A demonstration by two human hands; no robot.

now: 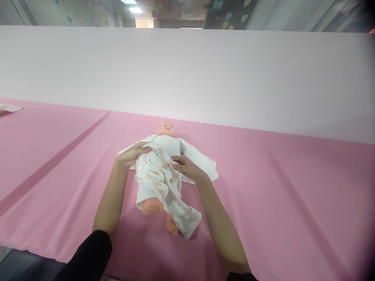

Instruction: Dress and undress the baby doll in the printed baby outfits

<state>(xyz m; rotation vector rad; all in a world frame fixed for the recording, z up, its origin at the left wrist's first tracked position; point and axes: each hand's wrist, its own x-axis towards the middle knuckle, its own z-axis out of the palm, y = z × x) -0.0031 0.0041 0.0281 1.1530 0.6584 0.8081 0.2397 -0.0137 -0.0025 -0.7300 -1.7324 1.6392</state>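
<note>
Hands point(133, 154) point(187, 167) on doll's point(165, 128) bear-print garment point(156, 179), no readable writing.

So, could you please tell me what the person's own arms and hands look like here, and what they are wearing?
Both forearms are bare up to black sleeves that show only at the bottom edge. The left sleeve is pushed up near the elbow; only a sliver of the right sleeve shows. The left hand and right hand wear no gloves, and no rings or watch are visible.

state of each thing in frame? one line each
doll: on its back, legs bare
printed cloth: draped loosely over the doll, partly wrapped
white cloth: spread flat beneath the doll
left hand: grip closed on the printed cloth
right hand: fingers pressing the printed cloth
</note>
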